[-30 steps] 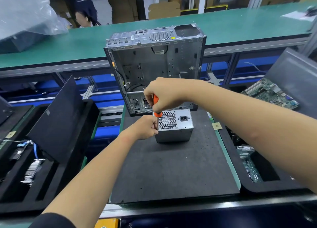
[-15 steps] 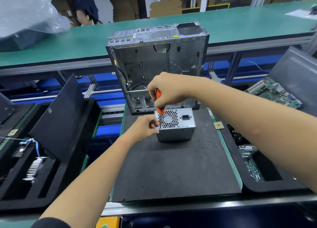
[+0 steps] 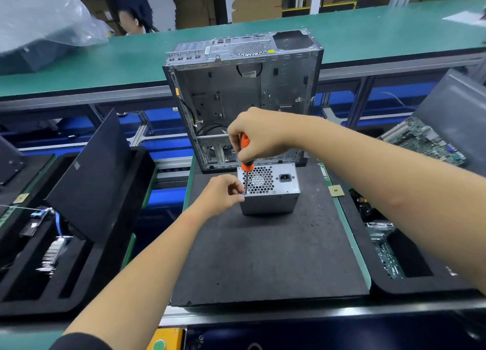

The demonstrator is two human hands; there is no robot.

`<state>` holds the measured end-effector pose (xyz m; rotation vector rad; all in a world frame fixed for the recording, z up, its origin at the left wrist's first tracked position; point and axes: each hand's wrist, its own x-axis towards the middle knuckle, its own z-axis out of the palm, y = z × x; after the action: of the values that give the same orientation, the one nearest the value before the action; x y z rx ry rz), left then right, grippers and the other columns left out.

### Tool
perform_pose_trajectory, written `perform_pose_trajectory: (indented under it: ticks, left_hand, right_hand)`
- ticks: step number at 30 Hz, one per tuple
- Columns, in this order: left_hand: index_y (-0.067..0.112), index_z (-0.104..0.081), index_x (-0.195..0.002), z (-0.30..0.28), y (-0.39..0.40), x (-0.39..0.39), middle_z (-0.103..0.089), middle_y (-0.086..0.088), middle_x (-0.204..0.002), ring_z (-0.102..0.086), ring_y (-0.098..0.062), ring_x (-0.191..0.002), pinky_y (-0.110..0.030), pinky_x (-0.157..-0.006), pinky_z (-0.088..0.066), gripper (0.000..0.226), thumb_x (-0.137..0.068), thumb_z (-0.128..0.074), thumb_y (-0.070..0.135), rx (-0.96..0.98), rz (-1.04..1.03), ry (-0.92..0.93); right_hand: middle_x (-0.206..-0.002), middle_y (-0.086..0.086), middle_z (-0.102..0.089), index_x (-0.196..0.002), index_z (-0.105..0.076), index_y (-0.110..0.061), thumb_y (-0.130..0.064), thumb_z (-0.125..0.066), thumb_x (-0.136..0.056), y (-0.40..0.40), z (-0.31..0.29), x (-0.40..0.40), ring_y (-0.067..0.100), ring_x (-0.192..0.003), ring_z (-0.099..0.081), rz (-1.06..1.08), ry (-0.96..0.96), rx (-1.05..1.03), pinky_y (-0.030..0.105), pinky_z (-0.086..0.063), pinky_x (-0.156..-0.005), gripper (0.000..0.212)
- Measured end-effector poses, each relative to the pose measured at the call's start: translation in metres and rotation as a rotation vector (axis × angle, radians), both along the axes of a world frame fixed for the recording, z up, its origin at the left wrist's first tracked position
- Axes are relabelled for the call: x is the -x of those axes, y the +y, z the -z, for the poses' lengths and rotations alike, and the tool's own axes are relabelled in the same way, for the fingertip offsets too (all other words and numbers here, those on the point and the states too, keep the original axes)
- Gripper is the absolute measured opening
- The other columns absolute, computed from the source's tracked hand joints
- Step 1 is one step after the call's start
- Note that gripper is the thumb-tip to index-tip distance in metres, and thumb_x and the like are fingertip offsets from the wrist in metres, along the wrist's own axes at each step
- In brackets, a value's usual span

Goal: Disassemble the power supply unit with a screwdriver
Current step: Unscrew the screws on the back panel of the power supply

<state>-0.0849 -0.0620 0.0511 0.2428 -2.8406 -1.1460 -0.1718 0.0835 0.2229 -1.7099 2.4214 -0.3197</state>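
Observation:
A grey metal power supply unit (image 3: 273,196) stands on a black foam mat (image 3: 263,257), its honeycomb fan grille and power socket facing up. My right hand (image 3: 259,136) grips the orange handle of a screwdriver (image 3: 245,152) held upright, the shaft tip down at the unit's near left top corner. My left hand (image 3: 222,194) is at that same corner, thumb and fingers pinching around the shaft tip and touching the unit's edge. The screw itself is hidden by the fingers.
An empty open computer case (image 3: 242,97) stands right behind the unit. Black foam trays with parts lie at the left (image 3: 86,218) and right (image 3: 410,278). A green motherboard (image 3: 426,142) leans at far right. A person (image 3: 134,19) is beyond the green conveyor bench (image 3: 131,55).
Both hands stay at the unit's left corner with the screwdriver upright; only a slight shift of the view and of the right hand's grip shows.

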Motion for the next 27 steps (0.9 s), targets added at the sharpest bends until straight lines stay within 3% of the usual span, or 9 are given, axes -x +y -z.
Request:
perform_pose_trajectory:
  ticks: [4,10,17,22,27]
  left_hand:
    - [0.026,-0.060,-0.072,-0.003,0.004,-0.001,-0.059,0.010,-0.074,-0.051,0.003,-0.061,-0.006,-0.060,-0.040,0.022,-0.076,-0.076,0.012,0.040,-0.003,0.023]
    - [0.018,-0.068,-0.082,-0.004,0.010,0.000,-0.057,0.012,-0.080,-0.055,-0.002,-0.070,-0.009,-0.063,-0.041,0.007,-0.081,-0.073,0.013,0.155,0.004,0.009]
    - [0.023,-0.058,-0.074,-0.010,0.011,0.003,-0.055,0.012,-0.069,-0.051,-0.001,-0.061,-0.010,-0.056,-0.035,0.017,-0.083,-0.068,0.013,0.178,0.021,-0.116]
    - [0.019,-0.057,-0.074,-0.020,0.010,0.014,-0.057,0.008,-0.066,-0.053,-0.006,-0.060,-0.017,-0.057,-0.040,0.019,-0.081,-0.069,0.007,0.145,0.056,-0.221]
    - [0.018,-0.057,-0.072,-0.026,0.005,0.017,-0.054,0.007,-0.062,-0.055,-0.012,-0.062,-0.028,-0.067,-0.051,0.024,-0.080,-0.067,-0.002,0.118,0.099,-0.257]
  right_hand:
    - [-0.074,-0.012,-0.059,-0.080,-0.066,-0.017,-0.025,-0.070,-0.077,0.001,-0.001,0.001,0.003,-0.069,-0.054,0.002,-0.001,0.002,0.019,-0.035,-0.052,0.009]
    - [-0.072,-0.012,-0.059,-0.078,-0.065,-0.018,-0.025,-0.070,-0.077,0.003,-0.005,0.000,0.003,-0.067,-0.054,-0.004,0.003,-0.007,0.019,-0.035,-0.052,0.008]
    - [-0.068,-0.013,-0.057,-0.078,-0.066,-0.017,-0.023,-0.069,-0.077,0.006,-0.005,-0.004,0.002,-0.064,-0.052,0.002,0.007,-0.010,0.018,-0.033,-0.050,0.007]
    - [-0.069,-0.014,-0.059,-0.079,-0.067,-0.016,-0.021,-0.068,-0.077,0.007,-0.005,-0.006,0.003,-0.066,-0.054,0.003,0.005,-0.027,0.019,-0.034,-0.051,0.005]
    - [-0.074,-0.013,-0.060,-0.082,-0.068,-0.015,-0.021,-0.068,-0.079,0.010,-0.004,-0.007,0.003,-0.068,-0.054,0.011,0.003,-0.025,0.016,-0.034,-0.052,0.007]
